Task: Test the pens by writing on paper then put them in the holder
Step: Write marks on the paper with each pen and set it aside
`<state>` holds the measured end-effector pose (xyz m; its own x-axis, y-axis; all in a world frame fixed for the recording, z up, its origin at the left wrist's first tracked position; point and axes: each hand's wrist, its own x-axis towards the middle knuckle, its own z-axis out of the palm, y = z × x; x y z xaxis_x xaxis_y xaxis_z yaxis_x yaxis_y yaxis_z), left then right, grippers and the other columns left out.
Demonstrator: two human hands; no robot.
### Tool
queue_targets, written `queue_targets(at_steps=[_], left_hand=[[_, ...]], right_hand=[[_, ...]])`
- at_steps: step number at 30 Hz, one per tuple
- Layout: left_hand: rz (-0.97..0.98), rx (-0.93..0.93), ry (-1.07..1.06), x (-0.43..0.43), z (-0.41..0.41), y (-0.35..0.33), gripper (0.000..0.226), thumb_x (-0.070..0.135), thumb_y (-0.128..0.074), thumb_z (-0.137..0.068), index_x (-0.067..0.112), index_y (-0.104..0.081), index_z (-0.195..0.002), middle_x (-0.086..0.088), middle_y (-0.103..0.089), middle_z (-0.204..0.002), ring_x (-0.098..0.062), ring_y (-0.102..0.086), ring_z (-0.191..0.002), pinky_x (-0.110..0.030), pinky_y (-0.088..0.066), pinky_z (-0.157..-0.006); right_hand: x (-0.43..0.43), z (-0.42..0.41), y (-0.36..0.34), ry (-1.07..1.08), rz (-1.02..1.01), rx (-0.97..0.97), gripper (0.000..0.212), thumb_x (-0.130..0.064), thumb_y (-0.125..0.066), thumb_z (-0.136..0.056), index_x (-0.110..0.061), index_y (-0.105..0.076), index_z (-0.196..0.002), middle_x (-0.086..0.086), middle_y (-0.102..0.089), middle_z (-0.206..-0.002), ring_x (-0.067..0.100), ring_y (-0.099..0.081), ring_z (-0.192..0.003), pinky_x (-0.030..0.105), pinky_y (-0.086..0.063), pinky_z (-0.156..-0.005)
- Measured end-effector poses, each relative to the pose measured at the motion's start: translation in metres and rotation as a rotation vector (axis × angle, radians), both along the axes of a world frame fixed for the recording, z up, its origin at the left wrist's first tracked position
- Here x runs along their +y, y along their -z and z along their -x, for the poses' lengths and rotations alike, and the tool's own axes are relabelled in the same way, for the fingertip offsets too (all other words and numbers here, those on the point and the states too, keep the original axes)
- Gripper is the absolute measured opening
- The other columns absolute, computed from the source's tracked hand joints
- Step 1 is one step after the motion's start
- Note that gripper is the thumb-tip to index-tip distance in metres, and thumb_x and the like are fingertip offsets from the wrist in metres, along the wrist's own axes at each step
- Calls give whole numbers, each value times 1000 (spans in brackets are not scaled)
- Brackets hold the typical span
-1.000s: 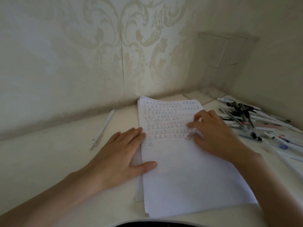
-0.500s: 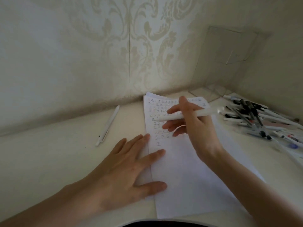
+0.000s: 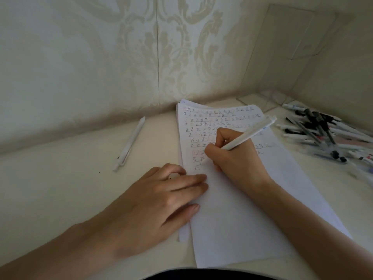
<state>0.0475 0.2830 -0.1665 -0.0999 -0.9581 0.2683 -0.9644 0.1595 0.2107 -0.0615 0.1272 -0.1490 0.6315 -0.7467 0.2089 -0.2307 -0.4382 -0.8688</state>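
Since the earlier frame, the white pen [image 3: 248, 134] has been turned from a crosswise hold into a writing grip and its tip lowered to the paper [image 3: 232, 199]. From left to right: a spare pen [image 3: 130, 143] is left at 10 o'clock of the left hand [image 3: 161, 201], which is laid open and flat on the sheet's edge; the right hand [image 3: 234, 158], closed around the white pen, is at 1 o'clock of it. Testing is judged in hand; next, a mark must be written, and the pen carried to the clear holder [image 3: 286, 63] at 1 o'clock, beyond the pen pile [image 3: 319, 132].
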Motion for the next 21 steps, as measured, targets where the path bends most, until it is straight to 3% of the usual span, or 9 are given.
queue_targets(at_steps=[5, 9, 12, 16, 21], left_hand=[[39, -5, -5, 0, 0, 3, 41, 41, -36, -94, 25, -56, -127, 17, -52, -131, -13, -50, -108, -31, -49, -81], [39, -1, -18, 1, 1, 2, 41, 40, -38, -94, 25, -57, -127, 17, -53, -130, -13, -49, -111, -31, -46, -85], [47, -13, -25, 0, 2, 4, 41, 41, -37, -94, 25, -56, -127, 16, -52, -132, -14, -42, -125, -31, -36, -97], [37, 24, -25, 0, 1, 4, 41, 41, -35, -95, 26, -55, -128, 17, -51, -133, -12, -45, -124, -33, -46, -94], [45, 25, -23, 1, 1, 4, 42, 42, -35, -95, 26, -55, -127, 16, -52, -133, -12, -47, -123, -32, -47, -92]], right_hand=[[-1, -1, 3, 20, 23, -16, 32, -4, -58, -73, -11, -31, -58, 0, -30, -51, 6, -27, -49, 17, -23, -42], [-2, 0, 4, 21, 24, -14, 32, -5, -59, -72, -7, -30, -59, 3, -34, -52, 9, -30, -50, 22, -25, -44], [-2, -1, 4, 11, 45, -5, 36, -3, -59, -71, -15, -28, -55, -6, -27, -49, 6, -25, -48, 16, -22, -42], [-1, 1, 3, 16, 26, -23, 34, -2, -58, -72, -14, -30, -56, -6, -26, -49, 7, -24, -48, 15, -21, -41], [0, 1, 2, 7, 11, -24, 31, -2, -57, -72, -12, -32, -56, -2, -31, -49, 6, -27, -46, 18, -23, -41]])
